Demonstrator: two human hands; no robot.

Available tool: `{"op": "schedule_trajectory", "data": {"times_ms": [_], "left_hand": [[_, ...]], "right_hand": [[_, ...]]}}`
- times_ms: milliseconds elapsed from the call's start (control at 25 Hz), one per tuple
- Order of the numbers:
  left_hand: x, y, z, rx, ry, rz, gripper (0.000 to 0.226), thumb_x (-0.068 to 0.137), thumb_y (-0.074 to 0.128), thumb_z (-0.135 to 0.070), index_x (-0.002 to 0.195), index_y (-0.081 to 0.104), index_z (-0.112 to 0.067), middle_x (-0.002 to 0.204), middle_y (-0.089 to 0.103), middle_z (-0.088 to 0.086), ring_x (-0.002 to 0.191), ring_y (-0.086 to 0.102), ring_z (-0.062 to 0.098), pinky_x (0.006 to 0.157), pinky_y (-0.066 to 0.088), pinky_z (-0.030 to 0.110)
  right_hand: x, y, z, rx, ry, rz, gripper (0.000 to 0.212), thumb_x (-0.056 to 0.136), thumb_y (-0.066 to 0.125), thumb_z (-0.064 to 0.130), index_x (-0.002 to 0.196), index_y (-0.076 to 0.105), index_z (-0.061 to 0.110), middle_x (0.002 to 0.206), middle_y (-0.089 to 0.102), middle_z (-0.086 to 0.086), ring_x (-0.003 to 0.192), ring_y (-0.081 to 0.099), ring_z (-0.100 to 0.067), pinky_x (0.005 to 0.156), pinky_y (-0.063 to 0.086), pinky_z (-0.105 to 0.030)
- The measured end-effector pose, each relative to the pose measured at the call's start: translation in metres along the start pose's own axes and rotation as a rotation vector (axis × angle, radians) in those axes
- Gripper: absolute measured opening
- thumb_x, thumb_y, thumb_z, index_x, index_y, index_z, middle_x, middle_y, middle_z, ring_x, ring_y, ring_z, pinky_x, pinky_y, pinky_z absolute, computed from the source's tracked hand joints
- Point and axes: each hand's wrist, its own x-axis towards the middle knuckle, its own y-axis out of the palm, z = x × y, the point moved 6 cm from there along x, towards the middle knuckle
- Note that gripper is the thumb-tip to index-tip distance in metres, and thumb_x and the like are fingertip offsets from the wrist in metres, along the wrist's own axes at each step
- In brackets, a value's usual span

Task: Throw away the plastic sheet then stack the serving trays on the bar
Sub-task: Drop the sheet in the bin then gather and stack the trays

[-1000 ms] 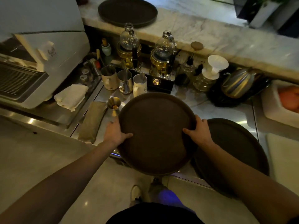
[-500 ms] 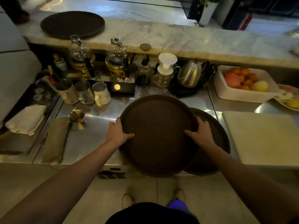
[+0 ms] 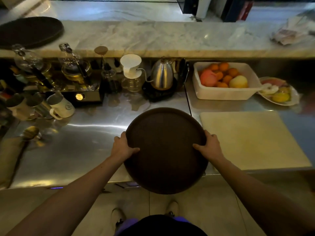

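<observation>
Honestly, no label or writing could be read anywhere; the dim light and blur hid it. My left hand (image 3: pixel 123 147) and right hand (image 3: pixel 209 147) each clasped an opposite edge of the round serving tray (image 3: pixel 165 150), thumbs on its face, fingers curled beneath. It was dark brown, matte, with a low raised rim, held at centre frame over the steel counter's (image 3: pixel 81 142) front edge. A second dark tray (image 3: pixel 29 31) lay on the marble bar (image 3: pixel 170 38), upper left.
</observation>
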Motion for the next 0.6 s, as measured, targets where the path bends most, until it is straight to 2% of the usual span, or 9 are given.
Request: {"op": "schedule_trajectory", "data": {"times_ms": [240,480,600], "left_hand": [[-0.008,0.032,-0.019,0.010,-0.012,-0.005,0.088,0.073,0.083,-0.028,0.142,0.032,-0.009,0.139,0.041,0.020,0.128,0.042,0.038,0.106,0.039,0.049],[0.001,0.037,-0.010,0.112,-0.034,-0.005,0.073,0.080,0.076,-0.027,0.137,0.037,-0.005,0.136,0.043,0.023,0.126,0.044,0.039,0.104,0.042,0.048],[0.008,0.036,-0.005,0.134,-0.037,0.000,0.076,0.081,0.074,-0.026,0.140,0.033,-0.003,0.136,0.043,0.024,0.127,0.043,0.040,0.105,0.042,0.049]], "right_hand": [[0.016,-0.010,-0.037,-0.005,0.006,0.062,0.067,0.073,0.078,0.028,0.132,0.048,0.017,0.114,0.051,-0.017,0.105,0.054,-0.036,0.090,0.046,-0.040],[0.023,0.009,-0.041,0.042,0.036,0.125,0.070,0.072,0.079,0.025,0.135,0.049,0.015,0.118,0.055,-0.017,0.108,0.058,-0.036,0.095,0.050,-0.050],[0.030,0.016,-0.035,0.043,0.026,0.132,0.070,0.071,0.079,0.026,0.134,0.051,0.014,0.120,0.057,-0.016,0.110,0.058,-0.035,0.097,0.050,-0.050]]}}
